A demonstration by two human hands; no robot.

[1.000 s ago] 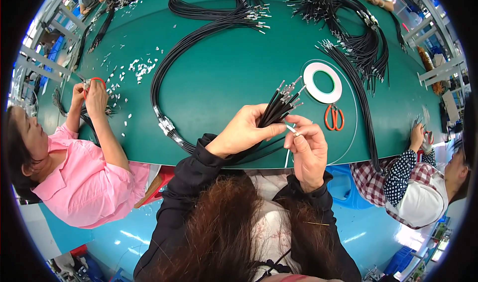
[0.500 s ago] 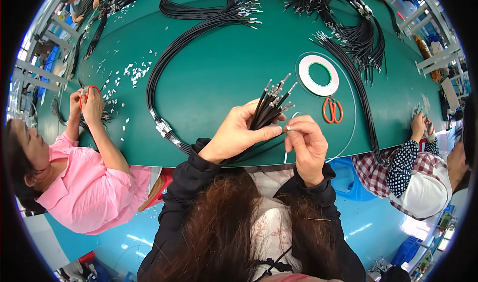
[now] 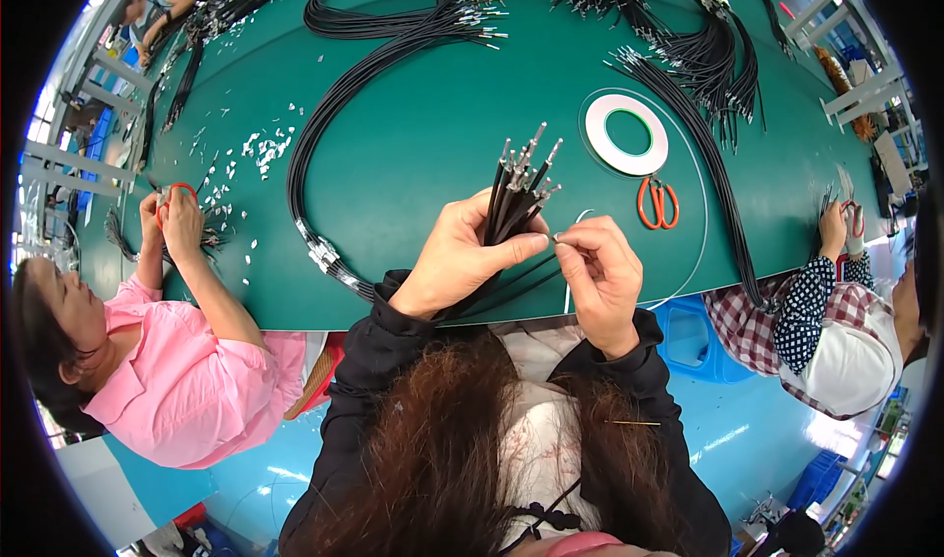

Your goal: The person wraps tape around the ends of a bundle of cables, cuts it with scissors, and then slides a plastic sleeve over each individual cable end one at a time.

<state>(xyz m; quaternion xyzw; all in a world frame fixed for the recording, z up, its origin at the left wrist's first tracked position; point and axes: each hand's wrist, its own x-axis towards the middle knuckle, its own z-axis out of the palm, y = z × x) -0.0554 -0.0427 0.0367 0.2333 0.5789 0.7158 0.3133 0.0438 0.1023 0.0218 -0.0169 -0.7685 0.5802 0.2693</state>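
My left hand (image 3: 462, 252) is closed round a bundle of black cables (image 3: 506, 208) with bare metal tips fanning upward. The cables' lower lengths run back past my wrist toward the table edge. Close beside the bundle, my right hand (image 3: 602, 272) pinches thumb against forefinger at a small pale tip. A narrow strip of white tape (image 3: 567, 296) shows above and below those fingers, and its middle is hidden behind them. A thin strip loops from near that hand to the white tape roll (image 3: 596, 139) lying flat on the table. Orange-handled scissors (image 3: 644, 203) lie just below the roll.
Long black cable bundles (image 3: 305, 154) curve across the green table (image 3: 423, 144), some bound with silvery wraps. White scraps (image 3: 265, 152) are scattered at left. A co-worker in pink (image 3: 197, 380) holds red-handled scissors; another person (image 3: 826, 351) works at right. A blue stool (image 3: 693, 346) stands below the edge.
The bundle in my left hand has tilted more upright and shifted slightly left. My right hand has moved a little left and up, its fingers still pinched.
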